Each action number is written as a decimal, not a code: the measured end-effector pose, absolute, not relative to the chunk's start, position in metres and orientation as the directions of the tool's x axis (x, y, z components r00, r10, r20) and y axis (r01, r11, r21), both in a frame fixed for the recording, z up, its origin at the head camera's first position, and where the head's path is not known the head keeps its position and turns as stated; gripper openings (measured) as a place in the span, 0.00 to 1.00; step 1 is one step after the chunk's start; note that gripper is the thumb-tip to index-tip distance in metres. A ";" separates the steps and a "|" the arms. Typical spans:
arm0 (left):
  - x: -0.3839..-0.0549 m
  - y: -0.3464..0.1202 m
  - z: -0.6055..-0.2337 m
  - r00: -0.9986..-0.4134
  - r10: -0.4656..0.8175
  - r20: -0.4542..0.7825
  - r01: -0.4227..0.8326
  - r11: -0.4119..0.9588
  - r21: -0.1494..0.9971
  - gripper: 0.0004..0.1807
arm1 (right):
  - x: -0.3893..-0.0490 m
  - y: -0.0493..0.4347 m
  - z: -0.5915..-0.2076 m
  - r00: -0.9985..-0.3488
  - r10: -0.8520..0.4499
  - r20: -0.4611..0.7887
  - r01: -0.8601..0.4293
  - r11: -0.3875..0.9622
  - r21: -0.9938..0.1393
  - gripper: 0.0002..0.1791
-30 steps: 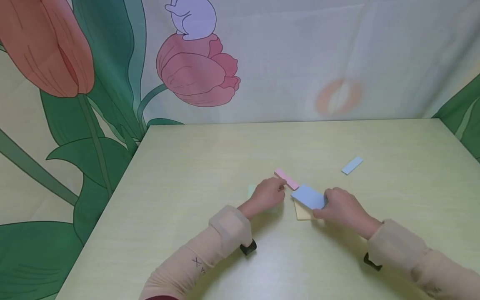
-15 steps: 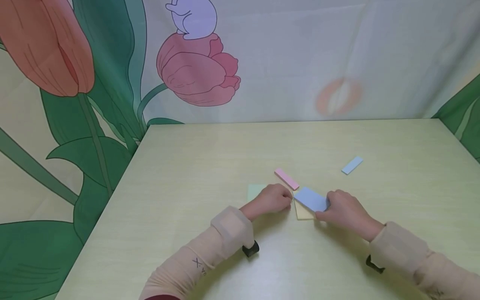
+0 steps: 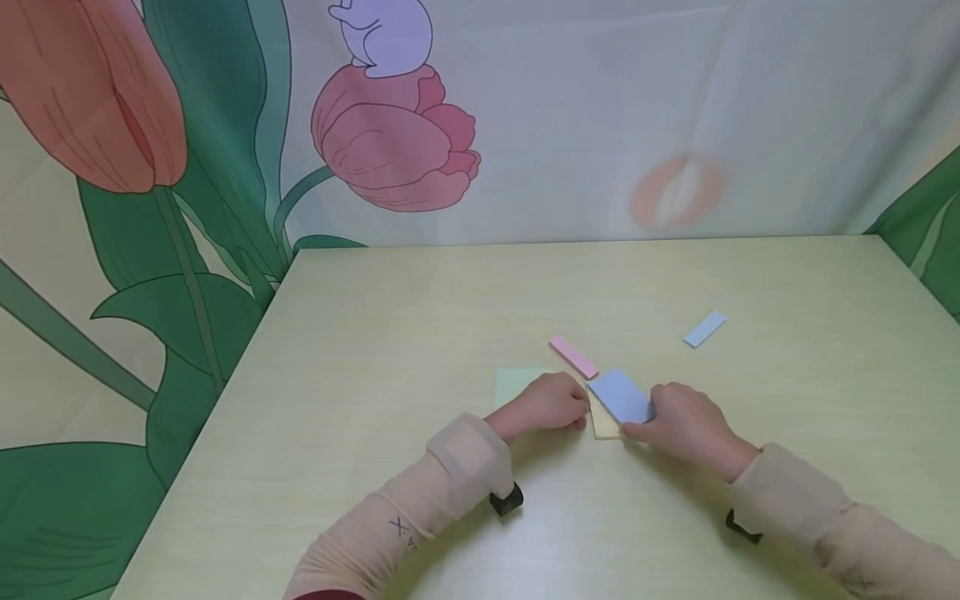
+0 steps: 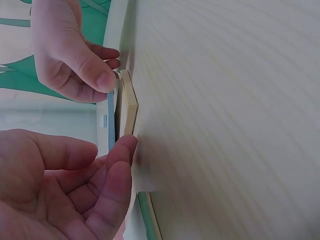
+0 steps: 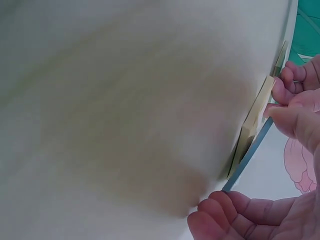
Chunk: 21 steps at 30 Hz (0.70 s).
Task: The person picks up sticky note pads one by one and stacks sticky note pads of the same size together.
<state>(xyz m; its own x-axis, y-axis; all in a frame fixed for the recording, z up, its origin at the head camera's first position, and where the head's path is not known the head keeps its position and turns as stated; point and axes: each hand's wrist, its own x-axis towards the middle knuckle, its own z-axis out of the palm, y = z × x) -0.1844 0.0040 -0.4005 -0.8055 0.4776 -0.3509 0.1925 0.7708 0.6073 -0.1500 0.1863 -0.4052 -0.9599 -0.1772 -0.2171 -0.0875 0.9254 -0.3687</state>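
Observation:
My right hand (image 3: 686, 427) grips a flat blue sticky-note pad (image 3: 622, 397) by its edges, thumb on one side and fingers on the other. The pad is held close over a thicker yellow pad (image 3: 606, 423), turned at an angle to it and covering much of it. At the yellow pad's left edge is my left hand (image 3: 551, 402); in the left wrist view its fingertips (image 4: 129, 142) touch a corner of the yellow pad, with the thumb apart from them. Under the left hand a pale green pad (image 3: 517, 382) is partly hidden.
A narrow pink strip (image 3: 573, 357) lies just behind the yellow pad. Farther back on the right is a light blue strip (image 3: 704, 329). The pale table (image 3: 420, 317) ends at a printed cloth backdrop (image 3: 570, 125).
My left hand has come away from the pink strip, moving right and nearer to the yellow pad's left edge. The blue pad has turned somewhat in my right hand, still above the yellow one.

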 end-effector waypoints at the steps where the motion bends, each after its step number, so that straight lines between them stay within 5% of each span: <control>1: -0.185 0.004 -0.401 -0.805 0.480 -0.348 0.197 0.771 0.606 0.13 | -0.150 0.186 -0.406 -0.960 -0.176 -0.217 -0.087 0.926 -0.367 0.21; 15: -0.185 0.004 -0.405 -0.811 0.471 -0.347 0.171 0.758 0.630 0.14 | -0.152 0.187 -0.403 -0.956 -0.177 -0.234 -0.085 0.930 -0.357 0.25; 21: -0.181 0.002 -0.405 -0.841 0.456 -0.291 0.175 0.738 0.651 0.15 | -0.163 0.196 -0.395 -0.961 -0.209 -0.181 -0.108 0.887 -0.449 0.18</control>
